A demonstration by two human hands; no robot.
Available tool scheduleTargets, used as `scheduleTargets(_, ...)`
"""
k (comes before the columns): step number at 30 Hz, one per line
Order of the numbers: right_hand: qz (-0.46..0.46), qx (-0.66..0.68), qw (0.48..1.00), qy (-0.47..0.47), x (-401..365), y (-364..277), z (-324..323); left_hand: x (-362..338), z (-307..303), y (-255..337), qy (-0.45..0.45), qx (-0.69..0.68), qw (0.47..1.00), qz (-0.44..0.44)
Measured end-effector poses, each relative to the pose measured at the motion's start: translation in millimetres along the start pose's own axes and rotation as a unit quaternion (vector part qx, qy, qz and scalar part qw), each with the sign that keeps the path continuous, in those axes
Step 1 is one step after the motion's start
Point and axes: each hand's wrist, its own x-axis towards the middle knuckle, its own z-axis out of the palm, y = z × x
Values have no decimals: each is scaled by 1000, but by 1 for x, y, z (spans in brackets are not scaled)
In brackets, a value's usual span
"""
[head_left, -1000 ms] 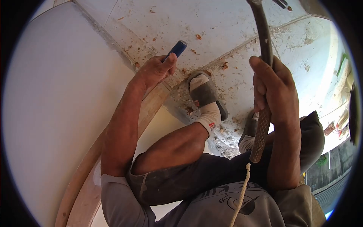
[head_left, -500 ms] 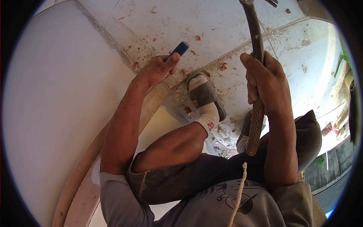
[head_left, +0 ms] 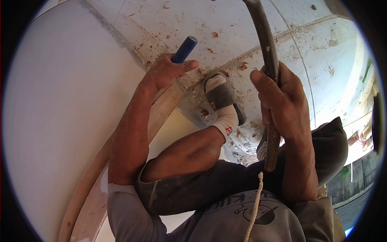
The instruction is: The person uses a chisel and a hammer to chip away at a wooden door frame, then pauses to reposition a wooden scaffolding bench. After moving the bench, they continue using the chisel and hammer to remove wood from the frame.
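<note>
My left hand (head_left: 164,71) is closed around a blue cylindrical handle (head_left: 185,49) with a flat, dull end. Its thumb lies out to the side, and whatever is at the handle's lower end is hidden by the hand and wrist. The handle points up, close to the corner where the white wall meets the floor. In my right hand (head_left: 284,103) is a hammer (head_left: 264,34) with a dark shaft and a crosshatched grip. The hammer stands nearly upright, its head mostly cut off by the top edge of the view.
A curved wooden strip (head_left: 163,109) runs along the white panel (head_left: 72,92) at left. My foot in a grey sandal (head_left: 221,96) rests on the dusty floor (head_left: 193,24), among dry leaf bits and debris. A knotted cord (head_left: 256,201) hangs in front of my shirt.
The blue handle has turned more upright and shows more of its length, with my left thumb now stretched beside it. The hammer has shifted slightly, its head going further out of view.
</note>
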Motion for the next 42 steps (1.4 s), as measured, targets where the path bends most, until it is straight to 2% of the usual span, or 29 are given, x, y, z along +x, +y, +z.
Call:
scheduleTargets(1,14,-17,999,36,-3,-9,-2,-2,-1,2,4,0,1000,0)
scheduleTargets(2,11,36,998,50,-4,-14,-5,-5,-1,4,5,-5,1000,3)
scheduleTargets(5,-9,83,991,102,-7,-17,-8,-16,0,10,26,2,1000,14)
scheduleTargets(6,27,43,997,62,-13,-12,-8,-19,1,12,45,15,999,22)
scheduleTargets(8,-74,-183,980,-27,-16,10,-8,-20,-2,8,40,4,999,23)
scheduleTargets(9,-13,-141,985,-102,-18,12,-8,-20,-2,7,33,-11,999,22)
scheduleTargets(10,-12,-140,985,-97,-22,10,-9,-21,0,7,29,-8,999,25)
scheduleTargets(12,-48,-131,989,-56,-23,-1,-11,-22,1,4,30,13,998,48)
scheduleTargets(13,-12,-47,998,-36,-24,-9,-11,-23,2,2,27,11,999,40)
scheduleTargets(14,-44,-2,999,12,-24,-13,-10,-23,1,2,32,-1,999,37)
scheduleTargets(16,-48,65,992,92,-24,-22,-5,-21,0,3,46,-13,998,42)
scheduleTargets(18,-72,5,995,75,-23,-1,-3,-22,3,2,45,20,998,27)
scheduleTargets(20,-215,-216,952,-22,-20,33,2,-23,1,8,44,20,998,30)
scheduleTargets(21,-211,-217,953,-16,-23,33,-1,-23,2,11,41,19,998,31)
scheduleTargets(23,-119,-142,981,-53,-22,27,-6,-23,7,12,45,43,996,58)
scheduleTargets(24,-120,-143,981,-55,-21,16,-8,-26,9,9,47,66,994,70)
scheduleTargets(26,24,-44,999,11,-23,-18,-15,-26,8,6,51,45,996,58)
scheduleTargets(28,33,94,993,59,-23,-29,-19,-23,6,4,61,26,996,58)
scheduleTargets(30,19,113,990,83,-19,-18,-16,-18,8,-1,46,38,997,43)
scheduleTargets(32,-22,-56,997,43,-18,9,-7,-23,6,7,46,26,997,47)
scheduleTargets(34,-149,-191,970,-33,-14,21,4,-24,8,10,38,18,997,56)
scheduleTargets(35,12,-138,986,-94,-17,16,-9,-21,10,6,56,41,996,49)
scheduleTargets(36,5,-141,986,-90,-15,9,-12,-20,9,11,82,62,994,41)
scheduleTargets(38,8,-94,994,-51,-19,4,-11,-17,9,20,63,61,996,27)
scheduleTargets(40,-2,-14,999,43,-15,-17,-9,-16,12,20,45,61,997,16)
scheduleTargets(42,-5,66,990,121,-11,-28,-12,-6,21,16,29,134,990,31)
